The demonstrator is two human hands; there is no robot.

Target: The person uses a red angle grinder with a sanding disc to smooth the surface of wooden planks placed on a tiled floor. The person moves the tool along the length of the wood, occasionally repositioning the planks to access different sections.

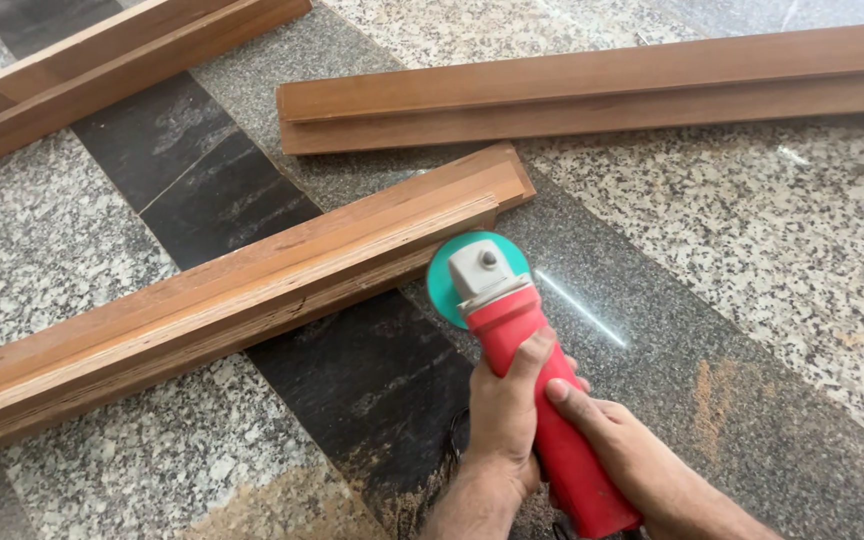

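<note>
Both hands grip the red body of an angle grinder: the left hand wraps it from the left with the thumb laid up along the casing, and the right hand closes on it from the right, lower down. The grinder's green disc sits against the side of a long rebated wooden moulding lying diagonally on the speckled granite floor. Two more wooden lengths lie apart, one at top right and one at top left.
</note>
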